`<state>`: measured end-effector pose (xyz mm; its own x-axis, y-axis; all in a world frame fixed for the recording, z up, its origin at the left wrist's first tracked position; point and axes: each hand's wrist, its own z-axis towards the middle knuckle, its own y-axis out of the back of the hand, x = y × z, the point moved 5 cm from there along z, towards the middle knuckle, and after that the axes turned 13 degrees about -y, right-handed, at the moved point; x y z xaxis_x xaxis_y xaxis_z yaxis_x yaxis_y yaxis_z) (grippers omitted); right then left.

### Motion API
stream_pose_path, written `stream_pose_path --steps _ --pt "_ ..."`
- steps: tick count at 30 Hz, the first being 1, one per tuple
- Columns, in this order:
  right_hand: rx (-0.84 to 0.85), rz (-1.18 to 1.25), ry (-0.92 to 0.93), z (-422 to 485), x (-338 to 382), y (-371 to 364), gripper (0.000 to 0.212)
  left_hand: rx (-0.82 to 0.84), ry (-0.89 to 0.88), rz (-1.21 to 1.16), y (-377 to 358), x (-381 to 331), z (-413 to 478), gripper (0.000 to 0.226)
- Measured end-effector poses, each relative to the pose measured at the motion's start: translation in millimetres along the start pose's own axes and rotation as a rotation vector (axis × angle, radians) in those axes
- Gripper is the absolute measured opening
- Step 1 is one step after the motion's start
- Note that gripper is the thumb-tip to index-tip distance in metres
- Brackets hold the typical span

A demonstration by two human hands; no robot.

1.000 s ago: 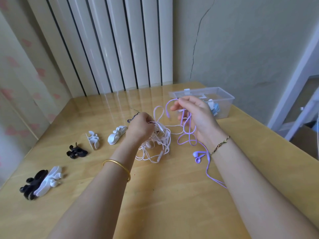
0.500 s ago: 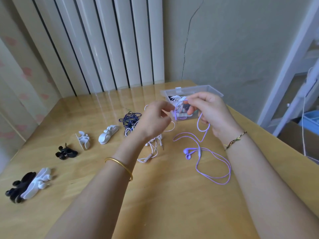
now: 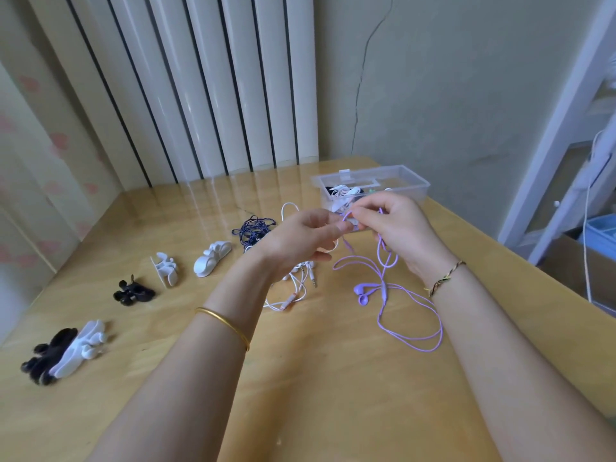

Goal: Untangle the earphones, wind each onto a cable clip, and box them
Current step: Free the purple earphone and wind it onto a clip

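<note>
"Now, where do the purple earphones (image 3: 383, 290) lie?"

"On the table (image 3: 333, 378), just in front of the clear box (image 3: 416, 181). The buds rest on the wood. The cable rises from them to the hands, and a long loop trails toward the person."

"And the hands?"

"Left hand (image 3: 300, 238) and right hand (image 3: 396, 228) meet fingertip to fingertip just before the box. Each pinches the upper cable at its fingertips. A small pale piece sits between them; whether it is a clip cannot be told."

"Which relation governs the next move?"

"The cable's long axis: it hangs from the pinch downward and toward the person, beneath the right wrist. The right hand is nearer the slack, so it would likely feed cable while the left holds the end."

"What surrounds it?"

"Left of the box, white earphones (image 3: 293, 290) in a tangle and dark blue earphones (image 3: 253, 228); farther left, white clips (image 3: 213, 258) and a black clip (image 3: 133, 291) in a row. Wound earphones (image 3: 343, 191) already lie inside the box."
</note>
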<state>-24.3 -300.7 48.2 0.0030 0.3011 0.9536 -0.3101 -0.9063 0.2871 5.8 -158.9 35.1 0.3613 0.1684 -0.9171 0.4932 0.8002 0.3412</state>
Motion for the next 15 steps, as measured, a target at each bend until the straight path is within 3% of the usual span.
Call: stream_pose_path --steps 5,8,10,13,15 --pt "0.017 -0.027 -0.023 2 -5 -4 0.015 -0.105 0.008 -0.126 12 1 -6 0.024" --pt "0.117 -0.435 -0.096 3 -15 -4 0.007 -0.132 0.052 -0.156 20 4 -10 0.024" --pt "0.128 -0.667 -0.130 -1 -15 -5 0.015 -0.152 0.087 -0.159 23 8 -11 0.022" --pt "0.093 -0.571 0.045 -5 5 -14 0.036 -0.134 0.101 -0.166 21 8 -10 0.022" --pt "0.108 -0.519 0.131 -6 12 -24 0.026 -0.125 0.093 -0.205 19 6 -10 0.023"
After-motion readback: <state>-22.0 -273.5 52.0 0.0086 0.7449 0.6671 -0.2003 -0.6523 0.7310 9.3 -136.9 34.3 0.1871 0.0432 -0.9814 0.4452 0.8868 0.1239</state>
